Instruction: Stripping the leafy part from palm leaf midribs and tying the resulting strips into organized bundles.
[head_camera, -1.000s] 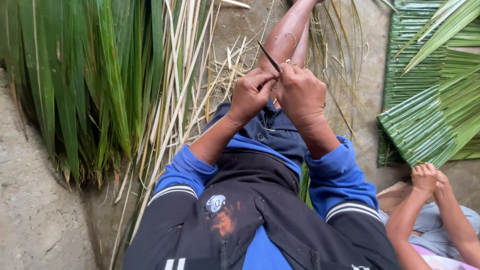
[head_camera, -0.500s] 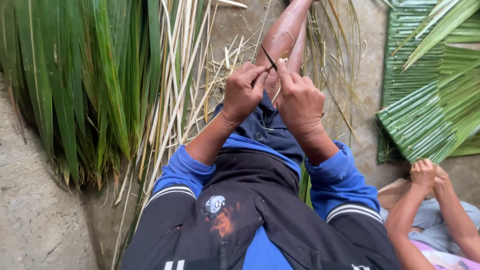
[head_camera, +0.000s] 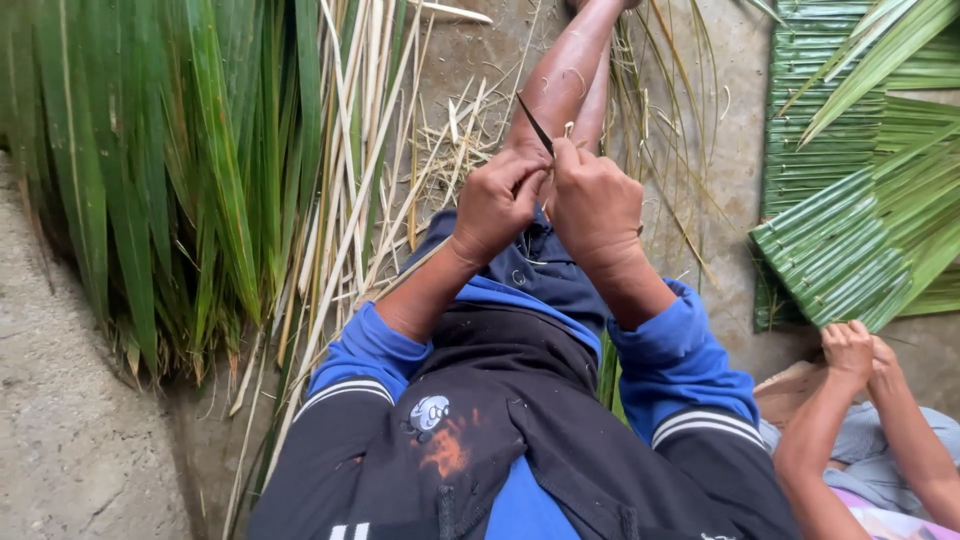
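Observation:
My left hand (head_camera: 497, 200) and my right hand (head_camera: 597, 198) are held close together in front of my chest, above my stretched-out leg (head_camera: 565, 80). A thin dark blade (head_camera: 536, 126) sticks up and to the left from between the two fists. A pale leaf rib (head_camera: 568, 130) pokes out at my right hand's fingertips. Both hands are closed tight; the grip on the blade is hidden between them. My sleeves are blue and black.
Long green palm leaves (head_camera: 150, 170) lie on the left with a pile of pale stripped ribs (head_camera: 350, 180) beside them. Woven green leaf mats (head_camera: 850, 200) lie at the right. Another person's clasped hands (head_camera: 855, 350) show at the bottom right. The floor is bare concrete (head_camera: 70, 440).
My two hands have drifted slightly left and stayed pressed together, with the blade tilting a little between them. The other person's hands have barely moved.

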